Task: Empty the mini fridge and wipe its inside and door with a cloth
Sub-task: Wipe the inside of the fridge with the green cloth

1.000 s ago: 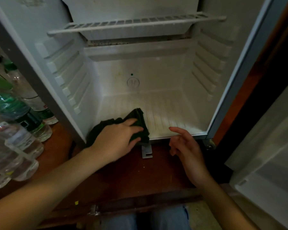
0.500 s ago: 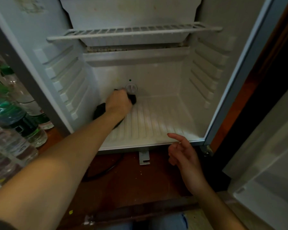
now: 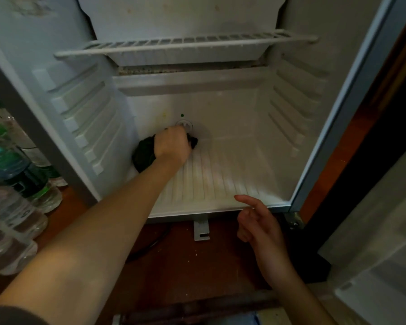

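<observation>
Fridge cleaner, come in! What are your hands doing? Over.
Left hand gripping dark cloth, deep on the fridge floor. Right hand open, by the front lip. Wire shelf overhead, not in the way.

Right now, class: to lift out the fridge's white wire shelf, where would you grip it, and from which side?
Probably the front rail of the wire shelf, from the open front. That bar spans the opening, nothing rests on it, and the shelf seems to sit on side-wall ledges, so it should slide forward.
</observation>
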The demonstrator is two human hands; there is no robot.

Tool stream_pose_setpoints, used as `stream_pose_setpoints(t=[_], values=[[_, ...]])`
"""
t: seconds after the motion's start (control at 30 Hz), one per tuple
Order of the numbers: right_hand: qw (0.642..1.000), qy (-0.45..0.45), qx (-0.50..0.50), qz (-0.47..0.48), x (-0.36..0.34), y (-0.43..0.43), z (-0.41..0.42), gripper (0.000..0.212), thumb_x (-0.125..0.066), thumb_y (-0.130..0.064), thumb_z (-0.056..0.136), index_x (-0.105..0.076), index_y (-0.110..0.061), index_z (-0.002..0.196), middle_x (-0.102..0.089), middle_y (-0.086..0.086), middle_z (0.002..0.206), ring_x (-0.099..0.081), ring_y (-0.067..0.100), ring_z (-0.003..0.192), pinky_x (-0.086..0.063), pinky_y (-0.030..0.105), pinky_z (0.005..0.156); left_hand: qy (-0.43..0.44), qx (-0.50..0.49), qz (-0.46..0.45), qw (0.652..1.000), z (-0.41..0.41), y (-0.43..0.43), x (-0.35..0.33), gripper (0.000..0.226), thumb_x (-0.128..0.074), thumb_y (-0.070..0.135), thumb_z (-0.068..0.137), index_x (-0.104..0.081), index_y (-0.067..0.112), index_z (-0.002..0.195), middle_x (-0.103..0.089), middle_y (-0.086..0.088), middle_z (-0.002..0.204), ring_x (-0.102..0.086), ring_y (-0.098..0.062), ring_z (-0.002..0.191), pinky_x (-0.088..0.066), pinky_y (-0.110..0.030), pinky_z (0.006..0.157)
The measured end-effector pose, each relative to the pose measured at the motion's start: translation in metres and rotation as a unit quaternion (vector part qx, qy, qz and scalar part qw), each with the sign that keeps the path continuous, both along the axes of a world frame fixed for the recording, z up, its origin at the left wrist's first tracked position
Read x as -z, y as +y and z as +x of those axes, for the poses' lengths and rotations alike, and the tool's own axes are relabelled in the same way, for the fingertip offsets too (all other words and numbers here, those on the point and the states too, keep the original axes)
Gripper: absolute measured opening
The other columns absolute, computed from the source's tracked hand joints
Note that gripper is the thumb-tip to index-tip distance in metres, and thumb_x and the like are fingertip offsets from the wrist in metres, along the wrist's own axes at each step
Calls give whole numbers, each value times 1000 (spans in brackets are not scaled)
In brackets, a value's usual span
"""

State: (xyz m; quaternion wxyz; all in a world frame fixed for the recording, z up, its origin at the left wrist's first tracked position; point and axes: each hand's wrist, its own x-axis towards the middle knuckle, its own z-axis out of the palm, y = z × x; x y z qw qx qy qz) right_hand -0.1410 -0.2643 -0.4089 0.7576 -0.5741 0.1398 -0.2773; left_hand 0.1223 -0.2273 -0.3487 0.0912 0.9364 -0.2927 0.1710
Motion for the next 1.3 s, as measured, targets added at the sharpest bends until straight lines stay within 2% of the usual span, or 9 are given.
stream_pose_setpoints(t=[0.17, 0.3, 0.4, 0.57, 0.77, 0.83, 1.0, 1.17, 1.3], values=[[1000, 7, -1, 3, -1, 0, 0, 30, -48, 1, 92, -64, -15, 111, -41, -5, 60, -35, 5, 52, -32, 20, 50, 27, 177, 1, 984, -24, 24, 9, 28, -52, 28, 96, -64, 14, 117, -68, -10, 107, -64, -24, 85, -52, -32, 64], [1000, 0, -11, 3, 2, 0, 0, 28, -51, -1, 91, -67, -19, 106, -42, -4, 61, -35, 5, 51, -32, 19, 49, 10, 88, 18, 996, -9, 16, 11, 26, -48, 23, 98, -60, 7, 114, -64, -13, 107, -62, -26, 86, -42, -29, 59], [1000, -3, -18, 0, 3, -2, 1, 26, -54, -9, 87, -70, -23, 102, -42, -3, 62, -36, 5, 52, -33, 18, 49, 13, 53, 2, 999, -2, 5, 13, 26, -50, 21, 96, -60, 8, 116, -63, -14, 109, -62, -28, 87, -43, -31, 58], [1000, -4, -21, -17, 2, 0, 0, 25, -56, -15, 84, -70, -25, 103, -41, -3, 63, -36, 6, 54, -33, 19, 51, 100, 184, -42, 977, 5, 7, 11, 33, -53, 20, 95, -57, 18, 128, -64, -8, 120, -62, -26, 101, -52, -33, 77], [1000, 6, -17, -22, 2, -1, -1, 24, -54, -5, 92, -68, -19, 106, -41, -3, 63, -36, 6, 54, -34, 19, 52, 142, 221, 4, 965, 15, 2, 4, 31, -54, 20, 94, -56, 15, 125, -63, -9, 121, -60, -27, 103, -53, -41, 83], [1000, 4, -12, -21, 2, 0, -1, 26, -51, -1, 92, -67, -16, 108, -41, -4, 62, -36, 6, 53, -33, 20, 52, 142, 233, 5, 962, -1, 12, 2, 30, -56, 20, 93, -58, 20, 123, -63, -6, 120, -61, -24, 103, -52, -38, 83], [999, 1, -20, -26, 2, 0, -1, 22, -61, -12, 86, -66, -12, 108, -40, 0, 63, -34, 7, 53, -31, 19, 50, 136, 322, -7, 937, -79, 77, 7, 30, -64, 23, 89, -61, 32, 118, -65, 12, 117, -61, -5, 101, -49, -21, 88], [999, -1, -22, -32, 3, 0, -1, 23, -51, -7, 91, -66, -13, 108, -41, -3, 62, -35, 6, 53, -32, 19, 50, 144, 280, 14, 949, -55, 50, 0, 29, -59, 22, 93, -59, 29, 121, -65, 5, 118, -63, -13, 100, -52, -33, 88], [999, 6, -20, -28, 4, -1, 0, 27, -49, -1, 94, -66, -15, 109, -41, -3, 64, -35, 6, 54, -33, 20, 51, 91, 203, 17, 975, -13, 1, 2, 31, -52, 19, 94, -59, 17, 124, -66, -11, 115, -63, -27, 93, -55, -37, 72]])
